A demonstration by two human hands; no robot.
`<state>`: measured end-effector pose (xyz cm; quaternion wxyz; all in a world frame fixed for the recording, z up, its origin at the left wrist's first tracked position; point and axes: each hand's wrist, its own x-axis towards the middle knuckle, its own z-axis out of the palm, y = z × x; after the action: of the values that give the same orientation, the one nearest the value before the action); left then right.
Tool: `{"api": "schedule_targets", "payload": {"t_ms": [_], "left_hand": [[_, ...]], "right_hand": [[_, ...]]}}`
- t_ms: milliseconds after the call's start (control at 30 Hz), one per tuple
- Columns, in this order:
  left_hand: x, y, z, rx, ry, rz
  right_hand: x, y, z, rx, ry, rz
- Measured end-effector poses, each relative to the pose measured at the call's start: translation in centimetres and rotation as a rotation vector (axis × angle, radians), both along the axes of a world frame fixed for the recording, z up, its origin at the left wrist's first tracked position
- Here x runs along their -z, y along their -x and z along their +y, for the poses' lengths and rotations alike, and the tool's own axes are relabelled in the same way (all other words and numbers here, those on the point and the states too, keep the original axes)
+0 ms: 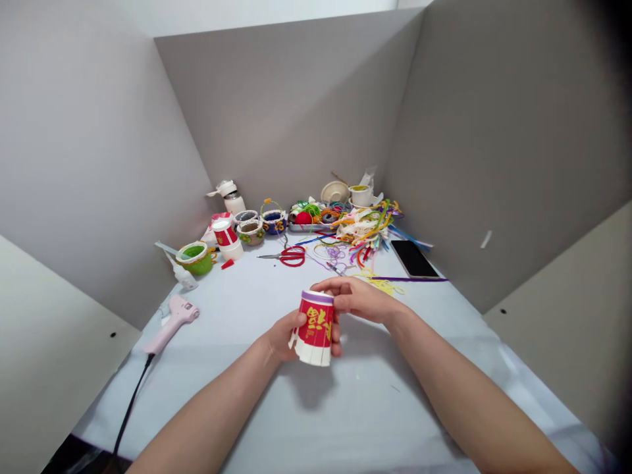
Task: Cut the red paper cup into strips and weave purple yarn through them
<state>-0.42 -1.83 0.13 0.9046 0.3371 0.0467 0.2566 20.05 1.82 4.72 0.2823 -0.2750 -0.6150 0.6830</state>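
Observation:
A red and white paper cup (316,327) with yellow characters is held above the table, its white end pointing down and cut into strips. My left hand (286,334) is wrapped round the cup, thumb on the near side and fingertips showing at its right. Round the upper end runs a purple strip (317,297). My right hand (358,297) is closed at that end, with its fingers over the top and its thumb by the strip; part of its grip is hidden behind the cup.
A pink glue gun (172,322) with a black cord lies at left. Red-handled scissors (291,256) lie beyond my hands. Small decorated baskets (251,232), stacked paper cups (225,237), yarn (303,217) and pipe cleaners (368,227) stand behind, a phone (413,258) at right. Grey panels (286,105) enclose the table.

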Motion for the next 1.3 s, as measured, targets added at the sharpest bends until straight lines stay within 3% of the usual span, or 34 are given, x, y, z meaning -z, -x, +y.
{"api": "schedule_targets", "payload": {"t_ms": [133,333,400,500,567,700,833,1000,1133,1300], "left_hand": [[0.5,-0.6,-0.6,0.122,0.040,-0.075],[0.2,-0.5,-0.3,0.092,-0.021,0.072],[-0.5,0.1,0.3,-0.003,-0.107,0.177],[-1.6,1.0,1.3,-0.313,-0.319,0.384],[-2.2,1.2,1.7,-0.447,-0.459,0.475],[-2.6,0.6,1.4,-0.531,-0.577,0.578],[-2.4,-0.1,0.9,-0.614,-0.513,0.632],[-1.9,-0.1,1.0,-0.617,-0.411,0.649],[-1.6,-0.1,1.1,-0.575,-0.363,0.658],[-1.8,-0.3,1.0,-0.566,-0.339,0.686]], "right_hand": [[-0.2,0.2,-0.6,-0.107,0.002,0.047],[-0.2,0.1,-0.6,-0.101,-0.037,0.051],[-0.4,-0.2,-0.4,-0.035,-0.093,0.016],[-0.7,-0.4,-0.2,0.088,-0.242,-0.117],[-0.9,-0.3,-0.3,0.151,-0.354,-0.216],[-0.9,0.2,-0.3,0.191,-0.445,-0.259],[-0.5,0.4,-0.4,0.246,-0.498,-0.267],[-0.4,0.6,-0.8,0.390,-0.893,-0.269],[-0.2,0.7,-0.9,0.342,-1.074,-0.231],[-0.2,0.6,-1.0,0.306,-1.106,-0.242]]}}
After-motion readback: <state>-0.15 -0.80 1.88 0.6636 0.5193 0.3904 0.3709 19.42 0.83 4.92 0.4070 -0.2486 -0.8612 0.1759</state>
